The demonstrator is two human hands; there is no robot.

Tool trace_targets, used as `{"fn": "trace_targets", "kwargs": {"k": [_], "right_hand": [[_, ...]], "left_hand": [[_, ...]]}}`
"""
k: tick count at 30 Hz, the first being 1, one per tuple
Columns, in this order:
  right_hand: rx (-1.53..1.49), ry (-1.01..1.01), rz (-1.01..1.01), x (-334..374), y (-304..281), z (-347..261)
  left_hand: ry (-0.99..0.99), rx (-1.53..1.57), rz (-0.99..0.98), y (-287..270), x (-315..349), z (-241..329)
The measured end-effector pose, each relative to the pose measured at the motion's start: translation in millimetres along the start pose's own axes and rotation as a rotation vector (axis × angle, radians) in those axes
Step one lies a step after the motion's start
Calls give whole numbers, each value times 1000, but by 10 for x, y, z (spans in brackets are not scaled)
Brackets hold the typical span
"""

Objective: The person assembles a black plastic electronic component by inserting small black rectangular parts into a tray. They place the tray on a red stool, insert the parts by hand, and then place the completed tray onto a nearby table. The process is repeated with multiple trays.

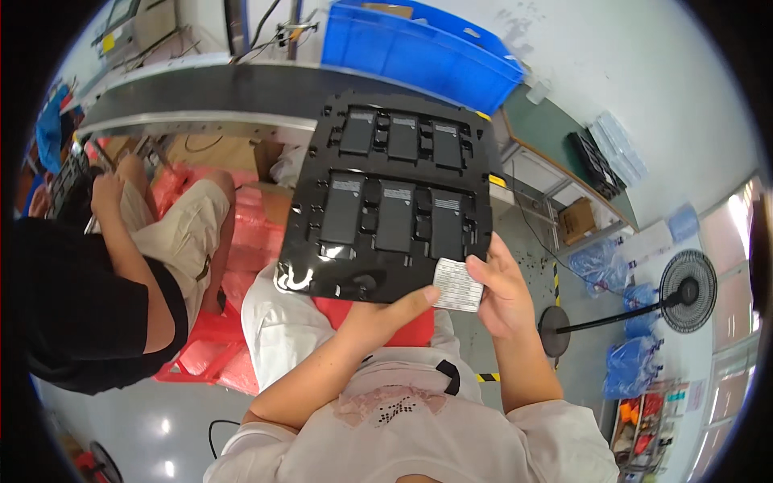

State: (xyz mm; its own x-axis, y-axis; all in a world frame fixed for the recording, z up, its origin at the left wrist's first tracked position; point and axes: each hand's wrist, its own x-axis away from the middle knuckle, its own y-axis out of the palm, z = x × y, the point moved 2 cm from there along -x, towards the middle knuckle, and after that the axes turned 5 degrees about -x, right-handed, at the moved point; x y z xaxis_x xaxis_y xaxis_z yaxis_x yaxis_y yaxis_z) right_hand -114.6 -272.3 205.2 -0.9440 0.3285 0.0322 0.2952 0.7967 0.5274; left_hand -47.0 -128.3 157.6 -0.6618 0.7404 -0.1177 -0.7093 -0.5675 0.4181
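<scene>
A flat, silvery-white rectangular piece with printed lines (457, 285) is held at the near right corner of a black plastic tray. My right hand (506, 291) pinches its right edge, thumb on top. My left hand (382, 320) has its thumb on the piece's left edge; its other fingers are mostly hidden under the tray's near edge. The glossy black tray (314, 233) tilts between my lap and the worktop. In its pockets lie several flat dark rectangular pieces (396, 216) in two rows, each with small print near its top.
Beyond the tray runs a dark worktop (201, 92) with a blue plastic bin (419, 50). A green side table (547, 137) at right bears another black tray (596, 165). A seated co-worker (105, 298) is close at left. A pedestal fan (688, 290) stands at right.
</scene>
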Motion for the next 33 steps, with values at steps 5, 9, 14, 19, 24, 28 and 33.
{"fn": "trace_targets", "kwargs": {"k": [5,9,14,19,24,28,33], "right_hand": [[-143,-75,56,310,-569,-398],[-139,-188,227,426,-1023,-790],[-105,-253,509,155,-1613,-1124],[-138,-398,643,-607,-2448,-1480],[-171,-445,782,-1760,-3250,-1784],[-295,-575,701,-2890,-3998,-1907],[-365,-503,810,-3666,-4029,-1703]], "left_hand": [[101,-49,-375,320,-182,-437],[-202,-174,-134,313,-389,-804],[-55,-1204,393,-654,-621,-1882],[-34,-1727,368,-988,-566,-2277],[-165,-1844,234,-959,-560,-2300],[-222,-1833,194,-934,-595,-2230],[-239,-1867,174,-975,-593,-2255]]}}
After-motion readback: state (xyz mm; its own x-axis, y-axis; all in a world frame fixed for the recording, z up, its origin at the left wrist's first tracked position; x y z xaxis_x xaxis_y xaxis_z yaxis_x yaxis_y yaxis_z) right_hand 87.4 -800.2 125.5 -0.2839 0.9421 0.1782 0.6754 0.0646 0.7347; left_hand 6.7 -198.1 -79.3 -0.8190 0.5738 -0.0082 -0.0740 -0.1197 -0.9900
